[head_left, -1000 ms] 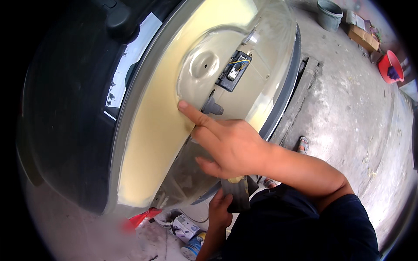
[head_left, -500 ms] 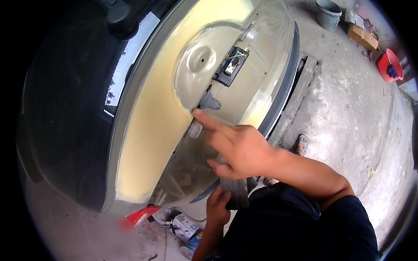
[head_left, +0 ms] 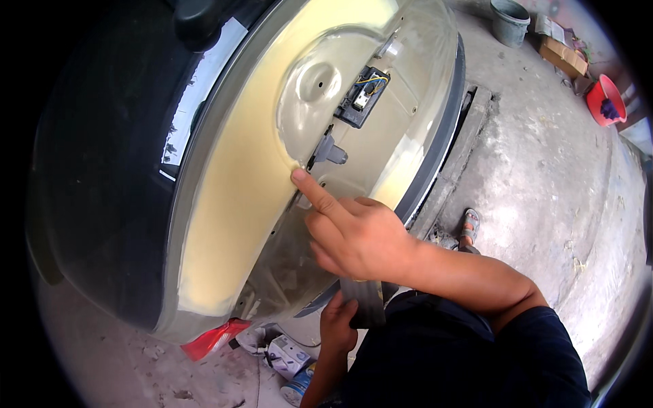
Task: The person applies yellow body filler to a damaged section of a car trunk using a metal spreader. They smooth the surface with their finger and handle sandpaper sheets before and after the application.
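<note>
A car's rear panel (head_left: 360,153) spans the middle, bare grey-beige with a broad band of pale yellow filler (head_left: 224,204) along it. My right hand (head_left: 357,234) reaches over the panel from the right. Its index finger is stretched out, with the tip on the filler's edge just below the rounded recess (head_left: 309,92); the other fingers are curled, and nothing shows in them. Lower down, close to my body, my left hand (head_left: 338,323) grips a dark grey rectangular block (head_left: 365,307), partly covered by my right hand.
A grey fitting (head_left: 331,151) and a black housing with wires (head_left: 364,96) sit in the panel. The rear window (head_left: 109,204) lies left. A red plastic bag (head_left: 214,340), box (head_left: 287,355) and blue tin (head_left: 296,391) are below. Buckets (head_left: 510,24) and a red tub (head_left: 605,102) stand far right.
My right fingertip has slid a little left, from the filler's edge by the grey fitting onto the yellow filler. My left hand still holds the block. The view has shifted slightly.
</note>
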Tool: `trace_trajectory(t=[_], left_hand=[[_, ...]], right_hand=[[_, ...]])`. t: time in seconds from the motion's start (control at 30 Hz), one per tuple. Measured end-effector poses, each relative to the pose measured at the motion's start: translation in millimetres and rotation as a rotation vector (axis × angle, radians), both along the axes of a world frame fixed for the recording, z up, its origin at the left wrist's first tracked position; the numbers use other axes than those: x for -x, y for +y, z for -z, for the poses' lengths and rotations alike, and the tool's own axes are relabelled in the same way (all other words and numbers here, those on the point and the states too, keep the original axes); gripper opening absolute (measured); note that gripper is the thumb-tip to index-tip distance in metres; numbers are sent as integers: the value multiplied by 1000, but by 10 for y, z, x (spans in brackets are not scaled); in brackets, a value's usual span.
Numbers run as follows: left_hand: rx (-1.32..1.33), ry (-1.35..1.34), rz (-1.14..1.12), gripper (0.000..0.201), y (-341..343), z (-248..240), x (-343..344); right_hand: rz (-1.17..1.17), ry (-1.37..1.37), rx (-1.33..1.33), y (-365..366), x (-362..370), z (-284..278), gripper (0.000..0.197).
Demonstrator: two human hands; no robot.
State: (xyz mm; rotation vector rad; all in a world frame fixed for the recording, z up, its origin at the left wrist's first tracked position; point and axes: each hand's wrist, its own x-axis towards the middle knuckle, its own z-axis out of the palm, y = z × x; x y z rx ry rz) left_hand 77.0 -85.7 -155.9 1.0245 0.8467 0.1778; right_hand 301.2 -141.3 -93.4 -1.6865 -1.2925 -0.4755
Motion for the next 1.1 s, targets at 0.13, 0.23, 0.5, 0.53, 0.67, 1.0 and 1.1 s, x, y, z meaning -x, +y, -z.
trace_trajectory(t=[0.13, 0.23, 0.5, 0.53, 0.67, 1.0, 1.1], left_hand=[[-3, -10, -3, 42, 16, 33, 20], [13, -26, 10, 43, 23, 6, 2], [12, -35, 31, 43, 28, -13, 6], [10, -34, 31, 42, 26, -20, 7], [-6, -29, 42, 43, 37, -12, 32], [25, -7, 29, 42, 35, -18, 69], [48, -24, -7, 41, 35, 20, 71]], right_hand=[[-61, 137, -90, -30, 51, 115, 33], [-78, 276, -105, -61, 46, 119, 35], [-40, 429, -268, 128, -210, -1, 27], [-37, 344, -332, 154, -241, -18, 24], [-54, 68, -474, 236, -232, -136, 17], [42, -137, -186, 246, 85, -70, 13], [23, -131, -139, 215, 147, -12, 12]])
